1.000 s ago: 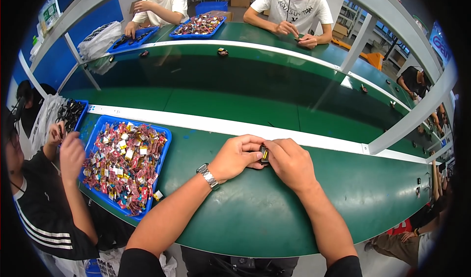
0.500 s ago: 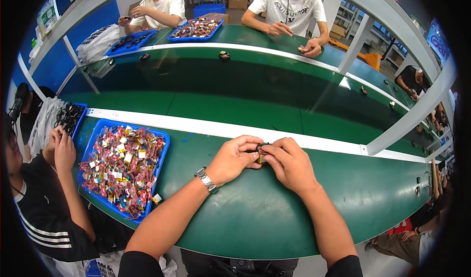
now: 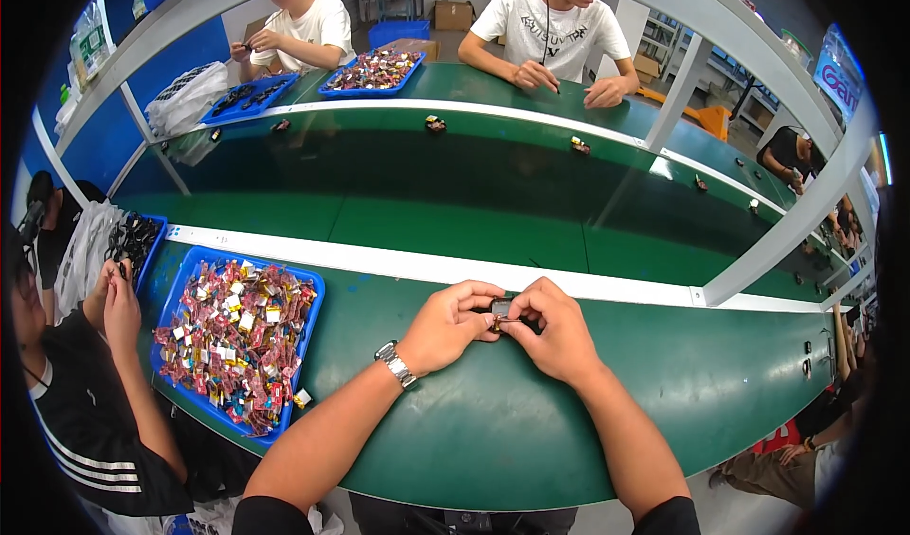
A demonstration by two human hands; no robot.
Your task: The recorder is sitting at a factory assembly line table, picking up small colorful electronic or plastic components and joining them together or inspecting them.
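Note:
Above the green bench, my left hand (image 3: pixel 442 329) pinches a small black plastic casing (image 3: pixel 500 306) between thumb and fingers. My right hand (image 3: pixel 557 334) closes on the casing's right side, its thumb and index fingertip meeting at the lower edge. A bit of reddish-brown colour shows at the fingertips there, too small to make out. Fingers cover much of the casing. To the left, a blue tray (image 3: pixel 318 322) holds a heap of small battery-and-circuit-board pieces (image 3: pixel 237 331); one loose piece (image 3: pixel 302 398) lies beside its right edge.
A white rail (image 3: pixel 427 266) separates my bench from a green conveyor belt (image 3: pixel 455 213) carrying several small assemblies. A grey frame post (image 3: pixel 758 251) rises at right. A co-worker (image 3: pixel 104 412) sits at left near a tray of black parts (image 3: pixel 142 241); two others work across the belt.
My right fingers have shifted on the casing, showing more of its dark face. Across the belt, a co-worker's hands have drawn apart, and a small assembly now lies on the belt nearby.

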